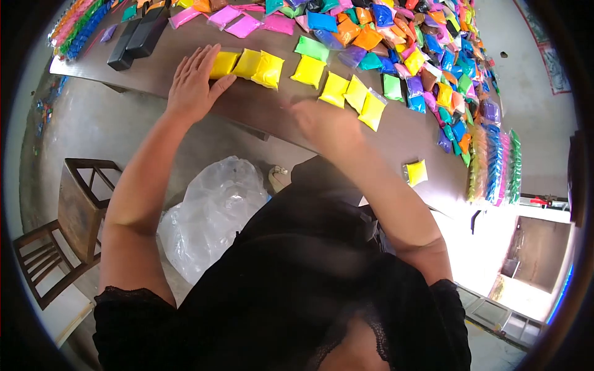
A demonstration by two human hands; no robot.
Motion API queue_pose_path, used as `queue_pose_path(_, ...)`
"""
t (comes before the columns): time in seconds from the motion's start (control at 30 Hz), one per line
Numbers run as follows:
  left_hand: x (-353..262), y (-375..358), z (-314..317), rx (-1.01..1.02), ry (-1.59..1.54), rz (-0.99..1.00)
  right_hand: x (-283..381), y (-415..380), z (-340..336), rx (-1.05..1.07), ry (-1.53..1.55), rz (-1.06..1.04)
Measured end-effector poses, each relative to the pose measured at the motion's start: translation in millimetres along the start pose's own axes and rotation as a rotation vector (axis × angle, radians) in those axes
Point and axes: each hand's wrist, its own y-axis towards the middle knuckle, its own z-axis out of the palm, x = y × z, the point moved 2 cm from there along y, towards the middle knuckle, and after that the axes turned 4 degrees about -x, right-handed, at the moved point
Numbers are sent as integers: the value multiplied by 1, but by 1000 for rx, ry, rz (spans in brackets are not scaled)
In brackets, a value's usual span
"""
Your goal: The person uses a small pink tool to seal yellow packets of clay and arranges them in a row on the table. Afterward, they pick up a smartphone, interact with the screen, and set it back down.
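My left hand (195,86) lies at the left end of a row of small yellow packets, fingers stretched out and thumb apart. Its inner edge meets the leftmost yellow packet (224,64). Close against that one stand two more, including a bright yellow packet (268,69). Farther right are a single yellow packet (309,71) and a group of three, with another yellow packet (372,111) at its end. Below this group, nearer my body, is my right hand (325,127), its fingers smeared by motion. One pale-edged yellow packet (416,172) sits apart near the table's front edge.
A big heap of mixed-colour packets (396,37) covers the back and right of the brown table (260,111). Black boxes (139,40) stand at the left. Bundled strips of packets (494,164) hang at the right corner. A clear plastic bag (216,210) and a wooden chair (80,210) are below.
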Motion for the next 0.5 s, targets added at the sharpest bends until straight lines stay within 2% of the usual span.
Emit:
queue_pose_path(0.07, 1, 1, 1, -2, 1, 7, 1, -11, 15, -187, 201, -392)
queue_pose_path(0.1, 1, 0, 2, -7, 2, 6, 1, -8, 12, -181, 201, -388)
queue_pose_path(0.17, 0, -2, 1, -11, -8, 2, -5, 6, 4, -32, 31, -45)
queue_pose_path(0.2, 1, 0, 1, -18, -12, 8, -6, 5, 7, -31, 32, -47)
queue_pose_path(0.27, 2, 0, 2, -16, -5, 9, -5, -3, 14, -63, 118, -212)
queue_pose_path(0.37, 1, 0, 0, -24, -13, 10, -6, 2, 10, 24, 113, -76)
queue_pose_path(0.5, 1, 0, 2, -41, -13, 23, -1, 4, 6, 21, 58, -1)
